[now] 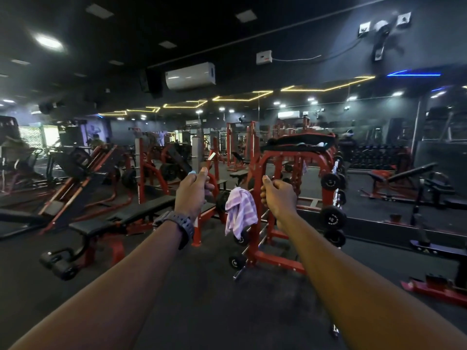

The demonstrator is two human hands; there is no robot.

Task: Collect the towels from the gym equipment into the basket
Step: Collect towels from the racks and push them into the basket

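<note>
A purple and white striped towel point(240, 210) hangs over a bar at the front of the red barbell rack point(260, 173), straight ahead. Both my arms reach forward. My left hand point(193, 192), with a dark watch on its wrist, is curled into a fist to the left of the towel and apart from it. A small pale blue bit point(192, 172) shows above its knuckles; I cannot tell whether the hand holds it. My right hand point(279, 195) is curled just right of the towel, with nothing visible in it. A pale cloth point(321, 144) lies on the rack's top pad. No basket is in view.
A black flat bench point(141, 210) with red legs stands to the left, with roller pads point(59, 263) at its near end. Loaded barbells point(333, 218) stick out on the rack's right side. More red machines fill the back, and a mirror wall runs along the right.
</note>
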